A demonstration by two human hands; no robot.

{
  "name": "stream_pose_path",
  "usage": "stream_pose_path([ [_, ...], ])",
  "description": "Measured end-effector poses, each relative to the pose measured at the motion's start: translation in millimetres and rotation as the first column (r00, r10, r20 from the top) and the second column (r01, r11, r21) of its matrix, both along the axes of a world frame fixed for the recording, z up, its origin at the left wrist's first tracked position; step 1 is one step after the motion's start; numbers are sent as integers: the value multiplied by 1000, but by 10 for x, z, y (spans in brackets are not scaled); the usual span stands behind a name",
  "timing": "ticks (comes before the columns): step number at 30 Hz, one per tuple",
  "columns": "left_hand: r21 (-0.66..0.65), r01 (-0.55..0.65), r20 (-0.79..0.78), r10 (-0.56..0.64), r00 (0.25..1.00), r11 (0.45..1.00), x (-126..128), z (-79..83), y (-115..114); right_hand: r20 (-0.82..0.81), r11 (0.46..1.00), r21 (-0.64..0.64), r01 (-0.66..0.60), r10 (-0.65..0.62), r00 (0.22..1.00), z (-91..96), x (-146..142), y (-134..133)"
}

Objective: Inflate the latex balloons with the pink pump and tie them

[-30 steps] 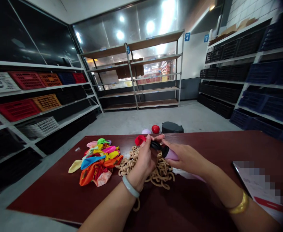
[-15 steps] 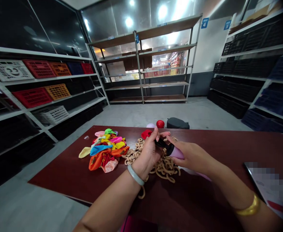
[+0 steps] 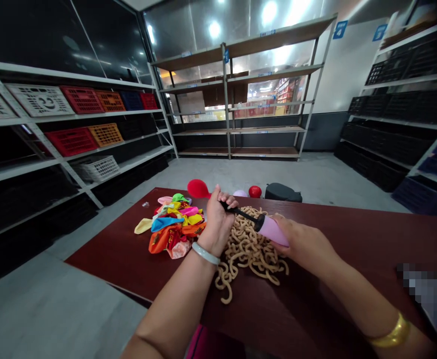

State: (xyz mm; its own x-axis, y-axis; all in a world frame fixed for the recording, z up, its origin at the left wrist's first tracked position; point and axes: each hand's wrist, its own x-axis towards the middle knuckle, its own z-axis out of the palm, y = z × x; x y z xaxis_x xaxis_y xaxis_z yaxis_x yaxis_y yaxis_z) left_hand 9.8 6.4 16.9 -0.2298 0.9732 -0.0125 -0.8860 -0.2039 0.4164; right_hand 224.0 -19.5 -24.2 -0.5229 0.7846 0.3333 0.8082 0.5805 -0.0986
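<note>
A balloon pump with a lilac barrel (image 3: 272,230) and a thin black rod (image 3: 246,215) spans the space between my hands above the table. My right hand (image 3: 302,244) is wrapped round the barrel. Around the pump's black end, my left hand (image 3: 220,214) is closed. From that hand a small, partly filled red balloon (image 3: 198,189) sticks out to the left; its neck is hidden by the fingers. Under the pump lies a heap of beige curled pieces (image 3: 253,249). Left of my left hand is a pile of flat colourful balloons (image 3: 173,224).
The dark red table (image 3: 117,254) carries a blurred-out flat object (image 3: 425,294) at right. Beyond its far edge are a red balloon (image 3: 254,191), a lilac one (image 3: 240,193) and a dark stool-like object (image 3: 282,192). Shelves with crates (image 3: 72,142) line the sides.
My hands have moved apart, and the black rod now shows between them. The red balloon is fuller and stands farther left. The view has turned slightly left.
</note>
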Motion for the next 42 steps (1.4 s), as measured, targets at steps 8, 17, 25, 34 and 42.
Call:
stream_pose_path([
  [8, 96, -70, 25, 68, 997, 993, -289, 138, -4, 6, 999, -23, -37, 37, 999, 18, 190, 118],
  [17, 34, -5, -53, 7, 999, 999, 253, -21, -112, 47, 999, -3, 39, -38, 998, 93, 108, 46],
  [25, 12, 103, -39, -102, 994, 995, 580, -167, -217, 48, 999, -3, 54, -54, 997, 156, -29, -81],
  [34, 71, 80, -61, -75, 995, 994, 267, 10, -142, 4, 998, -5, 64, -64, 998, 128, -73, -57],
  [42, 153, -102, -82, 116, 990, 983, -304, 211, -63, -5, 995, -96, 19, -19, 1000, 169, 249, 144],
])
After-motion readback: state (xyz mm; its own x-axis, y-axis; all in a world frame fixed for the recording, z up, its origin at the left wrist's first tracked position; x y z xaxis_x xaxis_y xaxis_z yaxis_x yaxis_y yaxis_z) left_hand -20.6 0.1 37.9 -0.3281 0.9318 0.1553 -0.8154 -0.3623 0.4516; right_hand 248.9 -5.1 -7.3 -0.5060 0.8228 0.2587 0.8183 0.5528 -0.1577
